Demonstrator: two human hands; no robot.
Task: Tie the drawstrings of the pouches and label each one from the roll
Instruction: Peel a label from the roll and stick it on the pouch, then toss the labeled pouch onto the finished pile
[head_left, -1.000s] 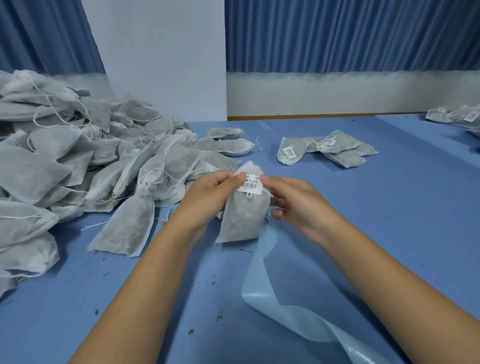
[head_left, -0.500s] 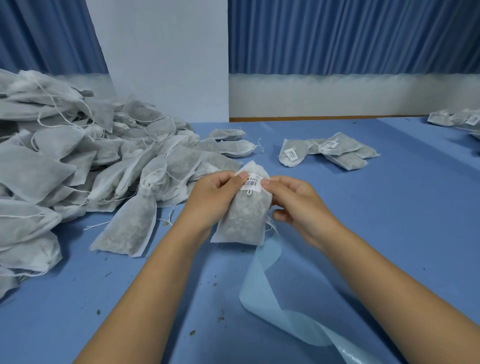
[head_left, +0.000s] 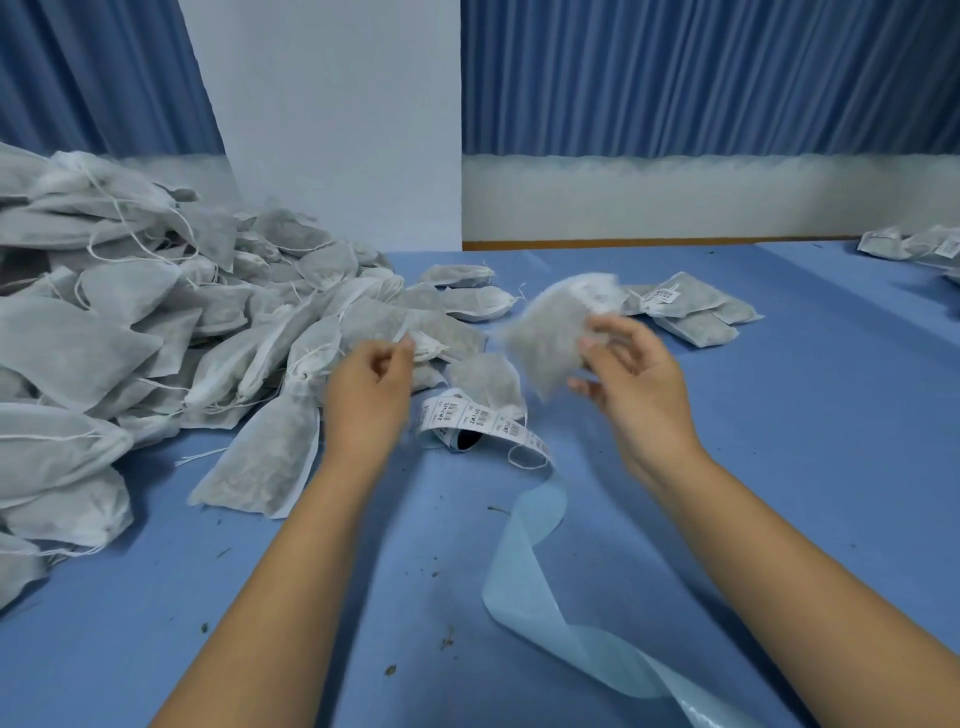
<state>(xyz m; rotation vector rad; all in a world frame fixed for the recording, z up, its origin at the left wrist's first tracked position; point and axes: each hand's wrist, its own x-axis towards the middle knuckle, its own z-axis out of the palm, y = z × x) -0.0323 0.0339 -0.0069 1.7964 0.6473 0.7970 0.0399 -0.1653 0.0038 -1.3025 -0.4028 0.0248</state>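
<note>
The pouches (head_left: 156, 332) are matt fibrous cloth, the labels (head_left: 478, 415) paper, their backing strip (head_left: 524, 561) glossy, the table (head_left: 779, 441) matt.

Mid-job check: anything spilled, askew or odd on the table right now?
Near the front of the blue table, dark flecks lie scattered, possibly filling from the pouches. The empty liner strip trails loosely from the label roll towards the near edge. The pouch by the right hand is motion-blurred.

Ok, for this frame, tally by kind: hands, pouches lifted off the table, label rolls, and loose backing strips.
Hands: 2, left hand and right hand
Pouches lifted off the table: 1, the blurred pouch at the right hand
Label rolls: 1, the label roll
Loose backing strips: 1, the backing strip
Total: 5
</note>
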